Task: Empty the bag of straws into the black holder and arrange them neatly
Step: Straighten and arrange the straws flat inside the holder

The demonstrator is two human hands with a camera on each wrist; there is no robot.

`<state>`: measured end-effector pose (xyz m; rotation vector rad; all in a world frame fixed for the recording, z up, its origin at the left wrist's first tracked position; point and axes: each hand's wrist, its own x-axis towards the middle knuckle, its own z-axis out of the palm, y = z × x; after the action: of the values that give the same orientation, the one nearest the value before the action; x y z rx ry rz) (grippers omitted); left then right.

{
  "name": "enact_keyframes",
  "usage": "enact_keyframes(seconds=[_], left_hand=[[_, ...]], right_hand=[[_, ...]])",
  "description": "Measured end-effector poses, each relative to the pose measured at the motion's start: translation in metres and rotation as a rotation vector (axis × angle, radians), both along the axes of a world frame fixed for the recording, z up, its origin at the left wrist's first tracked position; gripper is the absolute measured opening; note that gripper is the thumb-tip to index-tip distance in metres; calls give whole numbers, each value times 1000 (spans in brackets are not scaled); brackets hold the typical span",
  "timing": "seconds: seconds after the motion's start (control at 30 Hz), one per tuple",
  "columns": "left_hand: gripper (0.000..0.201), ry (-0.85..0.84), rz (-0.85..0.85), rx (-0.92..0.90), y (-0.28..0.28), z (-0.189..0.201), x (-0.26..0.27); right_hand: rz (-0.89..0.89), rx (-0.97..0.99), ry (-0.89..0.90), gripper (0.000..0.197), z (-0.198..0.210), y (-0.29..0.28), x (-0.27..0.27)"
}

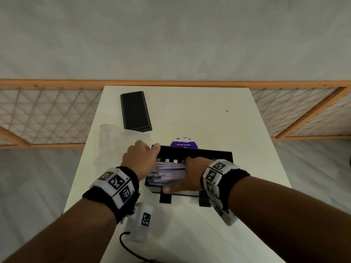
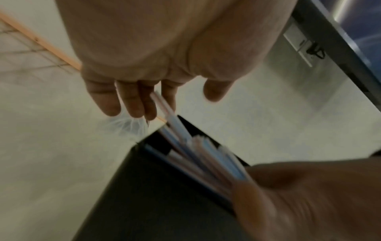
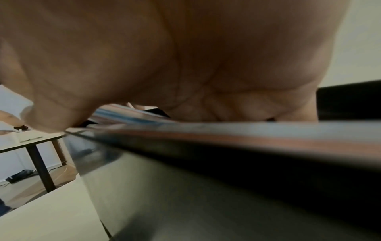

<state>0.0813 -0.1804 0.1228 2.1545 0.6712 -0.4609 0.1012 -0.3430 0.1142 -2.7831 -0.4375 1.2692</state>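
Straws (image 1: 167,172) are in the black holder (image 1: 197,154) on the bench (image 1: 190,114). Left hand (image 1: 141,157) looks loosely spread; right hand (image 1: 191,174) presses flat. They're light and slippery, so square them from both ends.

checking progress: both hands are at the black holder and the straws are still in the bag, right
Not quite. Both hands, left hand and right hand, are at the black holder, but the head view shows the straws already lying in it.

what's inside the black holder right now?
The black holder has a pile of striped straws lying lengthwise. The left hand and right hand cover both ends; the bottom is hidden.
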Motion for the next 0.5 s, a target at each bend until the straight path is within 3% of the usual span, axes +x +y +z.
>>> enact_keyframes(seconds=[0.07, 0.13, 0.23, 0.33, 0.4, 0.47, 0.5], left_hand=[[76, 10, 85, -189, -11, -3, -4], [77, 46, 111, -322, -21, -4, -4], [93, -14, 46, -229, -26, -7, -1], [79, -218, -180, 98, -28, -3, -4], [55, -351, -398, 108, -31, 9, -7], [35, -295, -665, 136, -39, 19, -5], [39, -222, -798, 203, -45, 20, -2]], right_hand=[[17, -41, -13, 122, 2, 2, -1], [41, -38, -11, 115, 5, 3, -2], [52, -10, -4, 85, 8, 6, 2], [39, -20, 4, 74, 8, 4, 9], [52, -29, 43, 78, 5, -4, 14], [77, -43, 78, 86, 5, -13, 19], [102, -64, 83, 88, 6, -16, 21]])
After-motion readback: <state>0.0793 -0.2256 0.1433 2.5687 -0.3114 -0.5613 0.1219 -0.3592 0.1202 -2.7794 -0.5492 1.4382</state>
